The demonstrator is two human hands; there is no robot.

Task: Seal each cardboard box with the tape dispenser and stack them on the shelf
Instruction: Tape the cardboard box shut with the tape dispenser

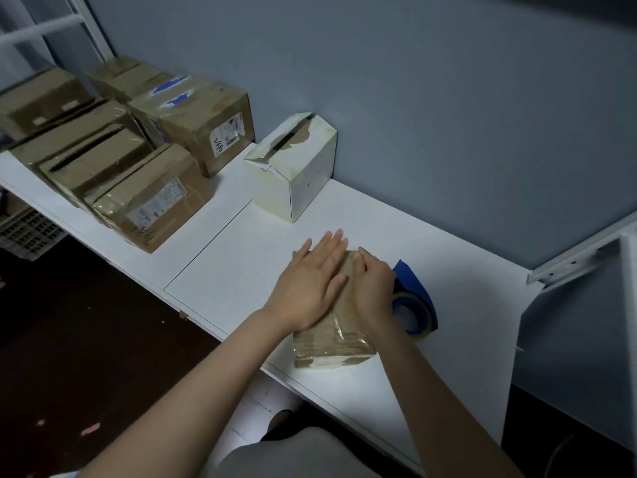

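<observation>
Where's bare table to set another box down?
Widest: white tabletop between the cluster of brown cardboard boxes and the small taped brown box. Next: right of the blue tape dispenser, up to the grey wall. Narrower strip in front of the torn white box. Crowded: left end.

Bare forearms (pixel 206 370), grey garment (pixel 303 457)

The light is dim, cool and bluish-grey. The white surface (pixel 465 332) is the brightest area, while the floor (pixel 86 339) at near left sinks almost to black. Shadows are soft and faint, and one spreads to the right of the tape dispenser (pixel 415 305). Clear tape on the cardboard box (pixel 331 343) gives a weak sheen. The left hand (pixel 310 281) is slightly blurred at its fingertips. The far-left boxes (pixel 138 160) look soft, and the wide lens bows the surface's edges.
</observation>
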